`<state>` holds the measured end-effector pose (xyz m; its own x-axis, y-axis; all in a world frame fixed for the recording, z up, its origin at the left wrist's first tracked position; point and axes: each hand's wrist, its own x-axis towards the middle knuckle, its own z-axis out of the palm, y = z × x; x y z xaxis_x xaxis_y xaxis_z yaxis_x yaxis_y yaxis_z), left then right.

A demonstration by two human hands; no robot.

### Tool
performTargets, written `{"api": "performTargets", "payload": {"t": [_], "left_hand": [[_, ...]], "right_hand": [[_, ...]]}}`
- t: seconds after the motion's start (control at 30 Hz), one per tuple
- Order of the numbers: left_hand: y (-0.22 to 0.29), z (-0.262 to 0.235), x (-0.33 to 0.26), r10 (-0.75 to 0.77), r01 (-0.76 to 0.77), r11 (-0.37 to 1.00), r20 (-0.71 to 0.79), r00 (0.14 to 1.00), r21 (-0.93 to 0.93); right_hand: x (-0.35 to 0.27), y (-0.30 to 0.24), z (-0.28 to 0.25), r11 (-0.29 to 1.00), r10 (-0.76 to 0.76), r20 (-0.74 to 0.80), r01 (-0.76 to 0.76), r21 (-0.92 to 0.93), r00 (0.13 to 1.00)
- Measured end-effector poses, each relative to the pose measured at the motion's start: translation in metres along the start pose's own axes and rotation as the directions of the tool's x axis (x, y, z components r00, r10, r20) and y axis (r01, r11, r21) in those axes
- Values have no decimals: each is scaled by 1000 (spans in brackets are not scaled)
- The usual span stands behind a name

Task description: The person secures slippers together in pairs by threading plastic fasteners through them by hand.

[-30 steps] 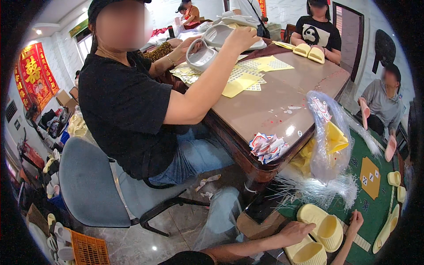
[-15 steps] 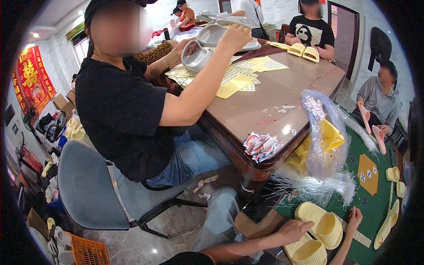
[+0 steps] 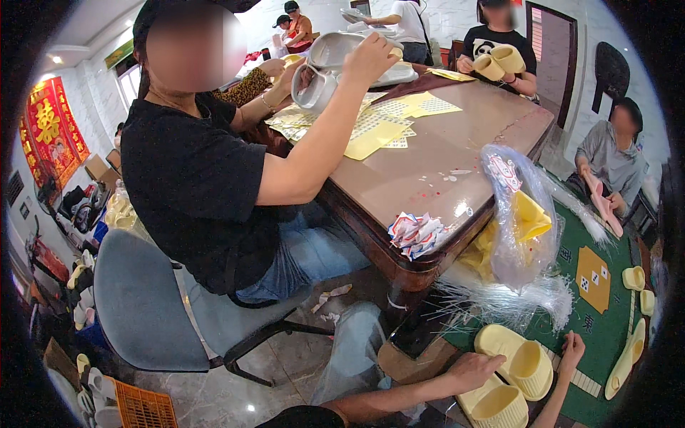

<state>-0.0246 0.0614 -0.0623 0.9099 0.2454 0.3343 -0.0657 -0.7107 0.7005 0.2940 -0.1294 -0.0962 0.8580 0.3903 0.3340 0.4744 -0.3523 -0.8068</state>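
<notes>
A pair of pale yellow slide slippers lies in front of me at the lower right. One slipper (image 3: 529, 367) is farther off and the other slipper (image 3: 501, 408) nearer. My left hand (image 3: 474, 372) is at their left side, fingers closed in a pinch by the farther slipper's strap. Right of the pair, my right hand (image 3: 572, 349) is raised over the green mat (image 3: 592, 389), its fingers curled together. Anything held in either pinch is too small to make out. A bundle of clear plastic strands (image 3: 506, 303) lies just beyond the slippers.
A brown table (image 3: 442, 185) bears sticker sheets (image 3: 385, 132) and crumpled paper (image 3: 417, 234). A clear bag (image 3: 524, 221) hangs at its corner. A co-worker (image 3: 193, 185) on a grey chair (image 3: 143, 307) handles grey slippers. More yellow slippers (image 3: 628, 357) lie at far right.
My hands and the yellow slippers have hardly moved. Across the table, a person has lifted a yellow pair off the tabletop. The seated person at right has brought the pink slippers together.
</notes>
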Motion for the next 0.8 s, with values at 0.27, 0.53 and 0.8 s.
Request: {"api": "performTargets", "payload": {"t": [0.27, 0.53, 0.8], "left_hand": [[0, -4, -1, 16, -16, 1000, 12, 1000, 15], [5, -12, 0, 13, -13, 1000, 12, 1000, -18], [3, -6, 0, -15, 15, 1000, 25, 1000, -3]], "right_hand": [[-5, -21, 1, 997, 41, 6, -41, -67, 999], [-6, -18, 3, 999, 16, -18, -17, -41, 1000], [-5, -18, 4, 999, 35, -19, -35, -10, 999]]}}
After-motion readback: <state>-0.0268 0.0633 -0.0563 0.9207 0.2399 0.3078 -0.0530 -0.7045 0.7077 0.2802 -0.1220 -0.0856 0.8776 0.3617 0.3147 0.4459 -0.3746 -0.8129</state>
